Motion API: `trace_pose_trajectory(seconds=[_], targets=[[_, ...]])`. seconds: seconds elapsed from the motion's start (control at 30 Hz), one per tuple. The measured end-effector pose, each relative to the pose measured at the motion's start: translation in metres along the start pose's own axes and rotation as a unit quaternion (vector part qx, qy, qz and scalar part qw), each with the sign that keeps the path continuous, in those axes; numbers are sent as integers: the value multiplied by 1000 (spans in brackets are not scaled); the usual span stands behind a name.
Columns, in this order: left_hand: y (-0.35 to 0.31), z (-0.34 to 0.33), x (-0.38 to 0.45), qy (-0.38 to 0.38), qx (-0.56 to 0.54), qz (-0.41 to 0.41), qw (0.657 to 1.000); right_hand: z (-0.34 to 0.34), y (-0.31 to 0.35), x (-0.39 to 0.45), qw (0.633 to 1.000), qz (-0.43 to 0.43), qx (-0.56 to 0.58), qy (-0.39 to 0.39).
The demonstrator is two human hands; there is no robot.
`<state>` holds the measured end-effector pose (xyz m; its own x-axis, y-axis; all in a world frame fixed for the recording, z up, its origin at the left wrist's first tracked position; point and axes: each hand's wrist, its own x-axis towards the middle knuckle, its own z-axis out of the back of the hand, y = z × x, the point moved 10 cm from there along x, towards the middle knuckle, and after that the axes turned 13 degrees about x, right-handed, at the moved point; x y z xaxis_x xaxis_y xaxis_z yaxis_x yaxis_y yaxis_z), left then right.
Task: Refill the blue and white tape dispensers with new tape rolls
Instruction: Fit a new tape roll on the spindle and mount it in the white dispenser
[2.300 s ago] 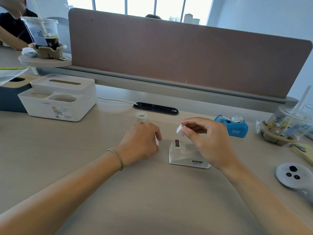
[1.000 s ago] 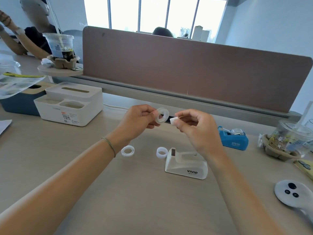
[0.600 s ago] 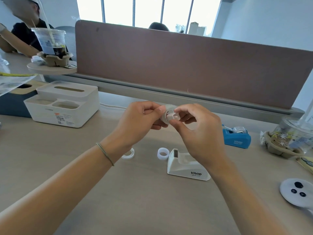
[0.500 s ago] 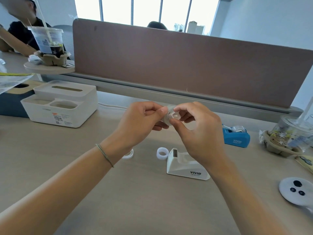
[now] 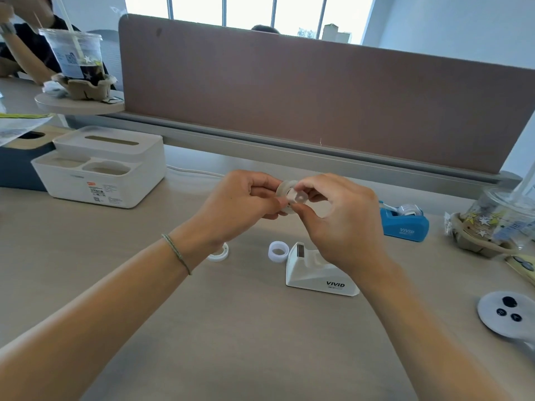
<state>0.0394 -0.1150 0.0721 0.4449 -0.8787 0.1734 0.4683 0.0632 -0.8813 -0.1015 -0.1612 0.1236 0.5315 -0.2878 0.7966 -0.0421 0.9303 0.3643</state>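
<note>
Above the desk, my left hand [image 5: 240, 204] pinches a clear tape roll [image 5: 285, 189]. My right hand [image 5: 338, 224] holds a small white spool core [image 5: 298, 196] pressed into the roll's hole. Below my hands the white tape dispenser [image 5: 318, 273] stands on the desk with no roll in its cradle. A white ring [image 5: 278, 250] lies just left of it, and another tape roll [image 5: 218, 254] lies partly hidden under my left wrist. The blue tape dispenser [image 5: 404, 224] sits to the right with a roll in it.
A white tissue-box organiser [image 5: 98, 166] stands at the left, a brown divider panel [image 5: 318, 102] runs along the back. A plastic drink cup in a cardboard holder [image 5: 498, 224] and a white controller [image 5: 506, 314] are at the right. Another person sits at far left.
My left hand picked a tape roll off the desk and lifted it. My right hand brought the white core to it and pushed it into the roll's hole.
</note>
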Motion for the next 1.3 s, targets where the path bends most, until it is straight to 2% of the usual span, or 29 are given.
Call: trace_pose_trajectory(seconds=[0.4, 0.57, 0.63, 0.73, 0.87, 1.1, 1.3], targets=[[4, -9, 1, -17, 50, -28, 998, -7, -14, -7, 1000, 1, -5, 3], [7, -26, -2, 7, 22, -23, 999, -17, -19, -11, 1000, -18, -6, 24], [9, -29, -1, 4, 6, -12, 1000, -19, -22, -11, 999, -42, -5, 20], [12, -19, 2, -33, 8, -9, 999, -17, -37, -11, 992, -125, 27, 25], [12, -8, 4, -52, 11, -37, 998, -21, -53, -13, 955, -238, 164, 60], [4, -7, -2, -104, 47, -64, 991, -16, -53, -13, 949, -261, 176, 32], [3, -6, -3, -103, 23, -62, 993, -15, -58, -13, 940, -278, 193, 40]])
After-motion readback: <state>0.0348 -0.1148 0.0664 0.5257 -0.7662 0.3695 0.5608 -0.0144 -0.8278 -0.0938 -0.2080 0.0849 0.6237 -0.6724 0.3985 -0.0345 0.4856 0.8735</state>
